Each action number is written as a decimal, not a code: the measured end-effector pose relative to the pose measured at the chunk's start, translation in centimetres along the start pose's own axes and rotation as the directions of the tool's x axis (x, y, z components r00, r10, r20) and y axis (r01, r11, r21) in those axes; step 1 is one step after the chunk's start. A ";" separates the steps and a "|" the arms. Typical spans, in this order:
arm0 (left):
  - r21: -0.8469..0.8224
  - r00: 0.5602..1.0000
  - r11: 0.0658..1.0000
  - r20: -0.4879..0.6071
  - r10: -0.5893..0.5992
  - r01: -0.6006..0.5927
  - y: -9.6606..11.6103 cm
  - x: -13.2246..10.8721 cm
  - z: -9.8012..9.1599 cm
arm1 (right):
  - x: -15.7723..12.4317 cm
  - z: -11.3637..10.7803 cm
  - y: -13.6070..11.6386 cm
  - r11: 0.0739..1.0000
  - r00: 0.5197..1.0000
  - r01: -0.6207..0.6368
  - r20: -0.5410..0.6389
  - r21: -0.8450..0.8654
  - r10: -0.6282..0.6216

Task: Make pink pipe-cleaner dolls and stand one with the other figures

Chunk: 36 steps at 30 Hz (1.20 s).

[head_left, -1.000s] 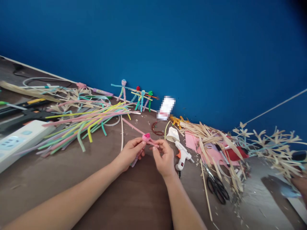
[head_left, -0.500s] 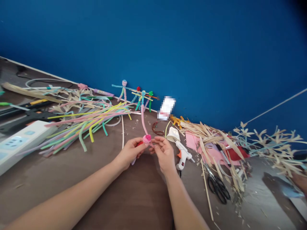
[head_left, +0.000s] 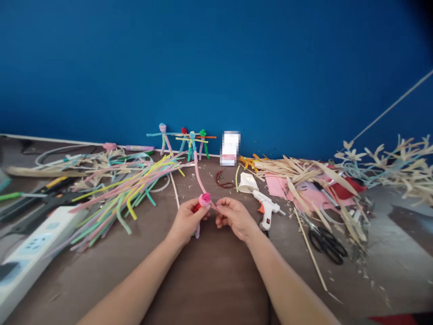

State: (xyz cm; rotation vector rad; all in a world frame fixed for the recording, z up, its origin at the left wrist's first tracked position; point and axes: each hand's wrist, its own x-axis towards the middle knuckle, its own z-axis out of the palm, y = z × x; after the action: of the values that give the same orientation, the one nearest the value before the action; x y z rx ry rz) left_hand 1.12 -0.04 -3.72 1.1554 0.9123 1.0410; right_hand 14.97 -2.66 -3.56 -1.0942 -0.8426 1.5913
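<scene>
My left hand (head_left: 187,220) is closed around a small pipe-cleaner figure (head_left: 204,199) with a pink coiled top and red beneath. A lilac end (head_left: 197,231) pokes out below the fingers. My right hand (head_left: 236,217), just to its right, pinches the free pink pipe-cleaner end (head_left: 213,206) that leads from the coil. A long pink pipe cleaner (head_left: 199,174) stretches up behind the coil; whether it joins the coil I cannot tell. Several finished-looking pipe-cleaner figures (head_left: 192,143) with outstretched arms lean by the blue wall.
Loose pastel pipe cleaners (head_left: 111,198) and a white power strip (head_left: 40,248) lie left. On the right are a white glue gun (head_left: 269,208), black-handled scissors (head_left: 326,243), pink felt (head_left: 275,185) and dried husk strips (head_left: 297,169). A blurred white rectangle (head_left: 230,148) stands against the wall.
My right hand has drawn slightly away to the right, with the pink end still pinched. My left hand keeps its hold on the figure. The view has tilted and shifted.
</scene>
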 end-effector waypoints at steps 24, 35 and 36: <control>-0.084 0.992 0.992 0.093 -0.086 0.094 -1.0 0.7 -0.3 | 0.1 -0.1 0.2 0.984 0.997 -0.062 0.058 0.167 0.053; -0.119 0.976 0.971 0.098 -0.196 0.207 -0.6 0.4 -0.1 | 0.4 -0.3 0.6 0.979 0.996 -0.031 0.082 0.200 0.015; -0.122 0.975 0.970 0.106 -0.197 0.210 -0.6 0.4 -0.1 | 0.4 -0.3 0.5 0.979 0.995 -0.034 0.095 0.202 0.014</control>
State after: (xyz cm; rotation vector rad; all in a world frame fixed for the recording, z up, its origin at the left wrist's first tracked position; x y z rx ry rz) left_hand 1.26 0.33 -4.37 0.9689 0.8558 0.8605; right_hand 15.05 -2.44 -4.21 -0.8931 -0.7114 1.7188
